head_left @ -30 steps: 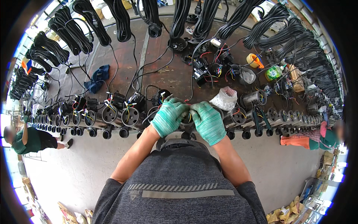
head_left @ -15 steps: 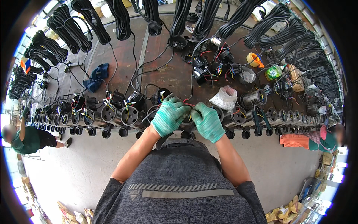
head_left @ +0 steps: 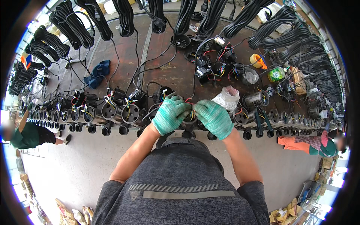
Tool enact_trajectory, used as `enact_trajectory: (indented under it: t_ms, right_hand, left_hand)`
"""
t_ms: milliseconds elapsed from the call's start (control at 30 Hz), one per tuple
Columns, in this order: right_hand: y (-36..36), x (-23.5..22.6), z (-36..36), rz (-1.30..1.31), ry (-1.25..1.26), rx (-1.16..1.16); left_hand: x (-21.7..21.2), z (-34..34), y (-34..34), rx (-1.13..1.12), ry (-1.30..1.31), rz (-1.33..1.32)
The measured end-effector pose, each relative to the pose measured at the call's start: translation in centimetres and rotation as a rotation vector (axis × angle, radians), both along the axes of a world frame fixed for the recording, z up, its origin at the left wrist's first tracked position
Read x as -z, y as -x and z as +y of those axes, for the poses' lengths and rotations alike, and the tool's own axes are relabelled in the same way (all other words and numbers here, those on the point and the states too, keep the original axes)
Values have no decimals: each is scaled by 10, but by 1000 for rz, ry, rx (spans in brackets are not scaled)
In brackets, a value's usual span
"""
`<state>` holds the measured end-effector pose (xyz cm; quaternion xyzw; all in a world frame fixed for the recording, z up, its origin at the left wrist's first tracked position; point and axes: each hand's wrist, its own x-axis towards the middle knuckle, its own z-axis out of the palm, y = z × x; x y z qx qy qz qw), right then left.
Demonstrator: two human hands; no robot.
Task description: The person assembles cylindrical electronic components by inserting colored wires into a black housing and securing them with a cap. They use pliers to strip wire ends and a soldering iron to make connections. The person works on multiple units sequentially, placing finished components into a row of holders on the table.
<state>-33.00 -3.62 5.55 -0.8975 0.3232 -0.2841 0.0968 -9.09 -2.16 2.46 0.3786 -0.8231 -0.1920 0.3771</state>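
A crumpled clear plastic bag [head_left: 226, 98] lies beside a green labelled bottle [head_left: 276, 74].

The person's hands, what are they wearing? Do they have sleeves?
Both the left hand and the right hand wear green knitted work gloves with a streaky, slightly worn look and cuffs ending at the wrists. The forearms are bare. The grey T-shirt has short sleeves that stop above the elbows, with a lighter grey stripe and hatched band across it.

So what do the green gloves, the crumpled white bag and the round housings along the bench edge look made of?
The green gloves on the left hand and right hand look like knitted fabric: matte, streaky weave. The crumpled white bag seems thin plastic film: translucent, glossy creases. The round grey housings look like metal, with dull silvery rims, though painted plastic cannot be ruled out.
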Motion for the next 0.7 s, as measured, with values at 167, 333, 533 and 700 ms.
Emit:
enact_trajectory:
  t_ms: [167, 333, 533, 700]
  right_hand:
    - [-6, 4, -1, -92, 20, -15]
    - [-23, -1, 19, -999, -1749, 371]
    - [-13, 2, 23, -478, -711, 213]
    - [-10, 6, 6, -96, 29, 15]
  left_hand:
    - [-4, 0, 0, 1, 1, -8]
    - [-5, 1, -2, 2, 44, -35]
    - [-2, -2, -5, 18, 9, 31]
    - [2, -4, -5, 3, 16, 56]
